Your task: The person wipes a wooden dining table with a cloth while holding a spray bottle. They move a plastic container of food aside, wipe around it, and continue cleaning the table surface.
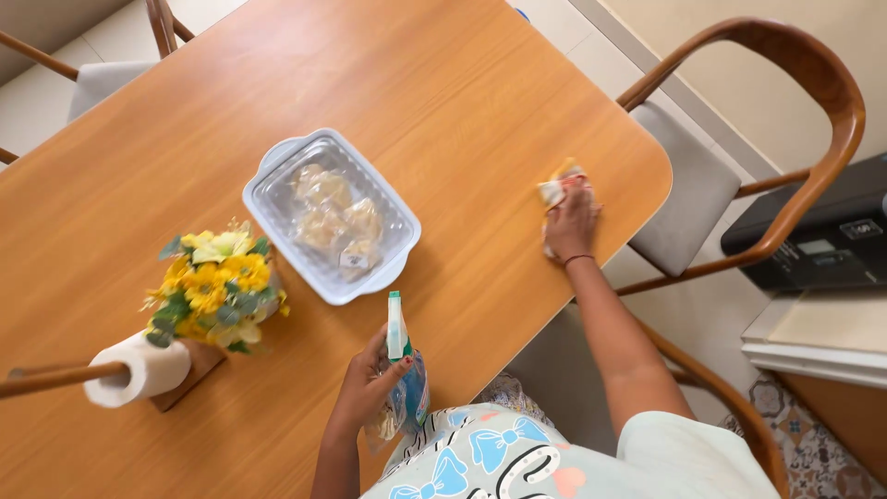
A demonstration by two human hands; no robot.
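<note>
Right now, pressing flat on a small cloth (557, 188) with the right hand (570, 225), fingers spread over it, out near the far right corner of the wooden table (443, 92). Peeking out past the fingertips, toward the table's edge. Holding a spray bottle (404, 370) in the left hand (371, 379), fingers wrapped tight around it, close to the body at the near edge. Standing up tall, green top pointing away. Well apart from the cloth, off to its left. Sitting between the hands but farther back: a white dish (277, 176) with clear lid, pale wrapped bits inside. Left of that, yellow flowers (214, 285) and a paper towel roll (139, 370).
</note>
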